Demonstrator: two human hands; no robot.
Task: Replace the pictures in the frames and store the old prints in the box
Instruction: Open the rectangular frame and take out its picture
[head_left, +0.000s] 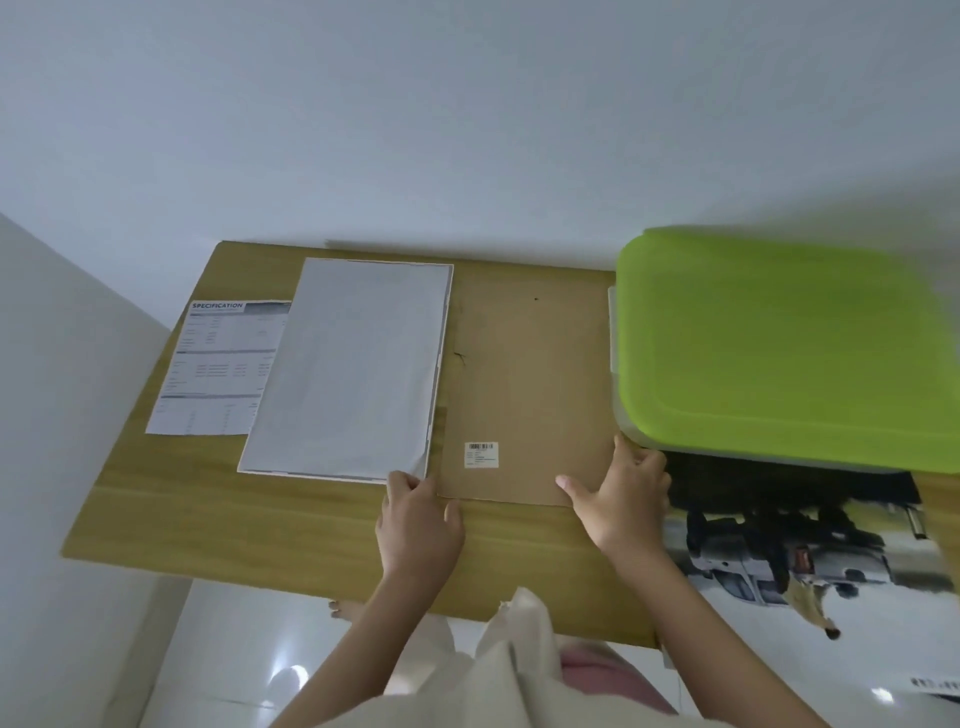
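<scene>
A brown backing board (524, 384) with a barcode sticker lies flat in the middle of the wooden table (218, 519). My right hand (618, 499) grips its near right corner, thumb on top. My left hand (418, 519) touches the near right corner of a white frame (345, 371), which lies left of the board with a pale sheet lying over it. A printed sheet headed SPECIFICATION (218, 366) lies partly under that frame. A car poster (810, 551) lies at the right, its far end under a clear box with a green lid (784, 348).
The table stands in a corner, white walls behind and to the left. The box fills the table's far right. The poster overhangs the near right edge. Glossy white floor tiles show below the front edge.
</scene>
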